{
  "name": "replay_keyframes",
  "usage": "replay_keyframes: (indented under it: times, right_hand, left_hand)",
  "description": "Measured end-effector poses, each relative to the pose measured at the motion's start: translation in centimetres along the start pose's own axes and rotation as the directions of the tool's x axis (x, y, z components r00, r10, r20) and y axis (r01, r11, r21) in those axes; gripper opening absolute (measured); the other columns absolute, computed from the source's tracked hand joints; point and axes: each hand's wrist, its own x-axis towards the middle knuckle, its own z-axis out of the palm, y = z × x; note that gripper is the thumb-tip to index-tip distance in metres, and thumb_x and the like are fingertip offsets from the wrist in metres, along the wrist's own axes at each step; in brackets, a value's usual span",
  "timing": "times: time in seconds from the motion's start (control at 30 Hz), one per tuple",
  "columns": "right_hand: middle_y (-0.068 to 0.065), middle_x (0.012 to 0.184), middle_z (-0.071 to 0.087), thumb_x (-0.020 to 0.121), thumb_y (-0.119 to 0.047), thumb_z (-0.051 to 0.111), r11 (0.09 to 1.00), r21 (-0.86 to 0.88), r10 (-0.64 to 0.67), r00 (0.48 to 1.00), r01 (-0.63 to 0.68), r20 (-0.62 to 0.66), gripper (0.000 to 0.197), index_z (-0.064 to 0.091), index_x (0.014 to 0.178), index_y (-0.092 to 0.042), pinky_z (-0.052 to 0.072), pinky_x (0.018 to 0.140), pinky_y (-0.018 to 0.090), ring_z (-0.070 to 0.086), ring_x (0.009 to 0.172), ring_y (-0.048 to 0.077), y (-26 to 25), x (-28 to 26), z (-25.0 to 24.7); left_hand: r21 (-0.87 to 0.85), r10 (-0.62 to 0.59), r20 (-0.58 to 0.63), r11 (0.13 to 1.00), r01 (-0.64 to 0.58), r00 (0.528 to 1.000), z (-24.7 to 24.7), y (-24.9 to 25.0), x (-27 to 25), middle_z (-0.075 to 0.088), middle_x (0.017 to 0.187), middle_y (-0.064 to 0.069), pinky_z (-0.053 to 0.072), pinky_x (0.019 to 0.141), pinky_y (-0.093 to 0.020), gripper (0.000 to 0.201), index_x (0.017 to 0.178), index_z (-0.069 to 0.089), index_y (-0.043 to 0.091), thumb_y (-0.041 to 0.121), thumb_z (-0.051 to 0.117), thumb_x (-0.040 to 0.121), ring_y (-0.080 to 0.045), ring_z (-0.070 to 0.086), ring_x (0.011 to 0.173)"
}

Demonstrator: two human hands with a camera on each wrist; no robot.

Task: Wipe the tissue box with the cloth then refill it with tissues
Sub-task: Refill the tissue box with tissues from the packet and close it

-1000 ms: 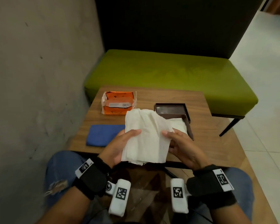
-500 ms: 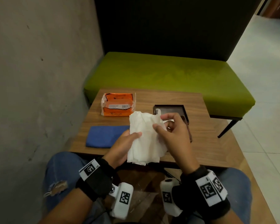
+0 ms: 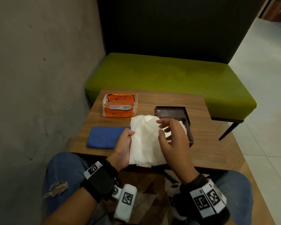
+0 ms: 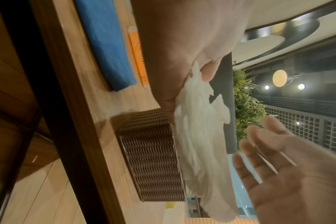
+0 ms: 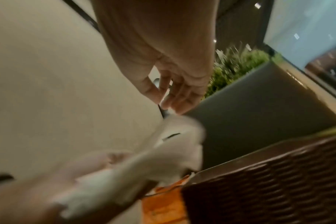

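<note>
My left hand (image 3: 125, 143) grips the left edge of a stack of white tissues (image 3: 144, 140), thumb on top, above the table's near edge. My right hand (image 3: 169, 133) hovers over the stack's right side with its fingers spread and holds nothing. The left wrist view shows the tissues (image 4: 199, 144) hanging from the left hand and the right hand (image 4: 288, 166) open beside them. The brown woven tissue box (image 3: 191, 137) stands open just right of the stack, with white tissue inside. Its dark lid (image 3: 170, 112) lies behind it. The blue cloth (image 3: 104, 138) lies folded at the left.
An orange tissue packet (image 3: 119, 105) lies at the back left of the small wooden table (image 3: 209, 151). A green bench (image 3: 169, 73) stands behind the table, a grey wall (image 3: 39, 78) to the left. My knees are under the table's near edge.
A second ago both hands held the stack by its sides. The right hand then rose to its top corner and now is open above it. The left hand kept its grip.
</note>
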Motion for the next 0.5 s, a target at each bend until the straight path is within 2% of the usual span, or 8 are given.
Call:
replay_keyframes:
  times: [0.07, 0.17, 0.27, 0.33, 0.43, 0.5]
  right_hand:
    - [-0.007, 0.118, 0.046, 0.091, -0.01, 0.059, 0.987, -0.156, 0.029, 0.999, -0.022, 0.046, 0.028, 0.063, 0.115, -0.023, 0.035, 0.085, 0.023, 0.037, 0.108, 0.006, 1.3, 0.0, 0.1]
    - [-0.001, 0.145, 0.033, 0.094, -0.025, 0.059, 0.982, -0.182, 0.091, 0.978, -0.057, 0.186, 0.033, 0.06, 0.125, -0.032, 0.023, 0.103, 0.027, 0.021, 0.129, 0.01, 2.6, -0.1, 0.5]
    - [0.0, 0.156, 0.022, 0.086, -0.046, 0.047, 0.984, -0.174, 0.067, 0.969, -0.026, 0.237, 0.047, 0.055, 0.131, -0.039, 0.016, 0.113, 0.033, 0.013, 0.142, 0.017, 2.9, -0.5, 1.2]
    - [-0.001, 0.158, 0.018, 0.086, -0.048, 0.043, 0.992, -0.113, 0.081, 0.973, -0.057, 0.218, 0.05, 0.049, 0.135, -0.043, 0.015, 0.117, 0.037, 0.009, 0.145, 0.016, 2.5, -0.6, 1.4]
    - [-0.004, 0.159, 0.016, 0.094, -0.042, 0.045, 0.995, -0.071, 0.074, 0.984, -0.063, 0.163, 0.038, 0.05, 0.131, -0.048, 0.013, 0.115, 0.037, 0.004, 0.145, 0.009, 1.8, -0.2, 0.6]
    - [-0.003, 0.161, 0.013, 0.094, -0.034, 0.05, 0.989, -0.147, 0.05, 0.976, -0.019, 0.213, 0.035, 0.056, 0.127, -0.045, 0.01, 0.114, 0.039, -0.002, 0.146, 0.009, 1.7, 0.5, 0.0]
  left_hand:
    - [-0.023, -0.007, 0.009, 1.0, 0.008, 1.0, 0.5, -0.1, -0.1, 0.064, 0.119, -0.016, 0.047, 0.091, -0.044, 0.049, 0.126, 0.055, 0.015, 0.043, 0.038, 0.091, -0.033, 0.059, 0.11]
    - [-0.033, -0.034, 0.123, 0.999, 0.038, 0.992, 1.1, 0.0, -0.5, 0.062, 0.124, -0.016, 0.039, 0.103, -0.052, 0.058, 0.125, 0.055, 0.019, 0.06, 0.04, 0.088, -0.034, 0.057, 0.117]
    - [0.015, -0.07, 0.187, 0.998, 0.068, 0.98, 1.3, -0.2, -0.6, 0.064, 0.121, -0.015, 0.036, 0.105, -0.055, 0.061, 0.121, 0.057, 0.021, 0.063, 0.047, 0.078, -0.032, 0.059, 0.115]
    - [0.027, -0.067, 0.198, 0.998, 0.063, 0.978, 1.5, -0.3, -0.6, 0.067, 0.116, -0.014, 0.041, 0.102, -0.051, 0.052, 0.113, 0.063, 0.022, 0.058, 0.047, 0.079, -0.03, 0.063, 0.109]
    - [0.028, -0.078, 0.182, 0.997, 0.075, 0.98, 1.2, -0.5, -0.6, 0.064, 0.12, -0.015, 0.039, 0.103, -0.051, 0.053, 0.121, 0.059, 0.021, 0.056, 0.045, 0.085, -0.032, 0.06, 0.114]
    - [0.017, -0.092, 0.175, 0.996, 0.09, 0.98, 0.9, -0.5, -0.5, 0.063, 0.123, -0.015, 0.038, 0.105, -0.052, 0.055, 0.125, 0.057, 0.02, 0.057, 0.043, 0.087, -0.033, 0.058, 0.116]
